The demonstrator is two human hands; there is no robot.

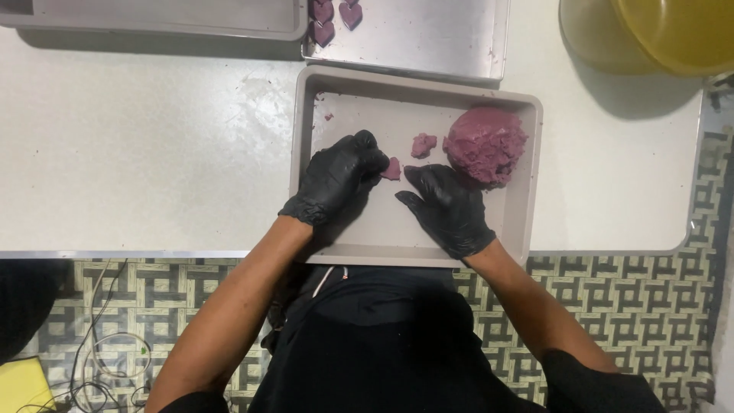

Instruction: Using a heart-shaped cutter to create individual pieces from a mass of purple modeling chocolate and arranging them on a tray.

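Note:
A beige rectangular tray (527, 191) lies on the white table in front of me. In its right part sits a big mound of purple dough (485, 144). My left hand (339, 177), in a black glove, is curled and pinches a small purple dough piece (392, 170) at its fingertips. A second small lump of dough (423, 144) lies just beyond it. My right hand (447, 208), also gloved in black, rests flat on the tray floor beside the big mound and holds nothing.
A metal sheet tray (428, 42) at the back holds purple heart-shaped pieces (334, 17). Another metal tray (153, 19) sits at the back left. A yellow bowl (650, 34) stands at the back right. The table edge runs near my body above a patterned floor.

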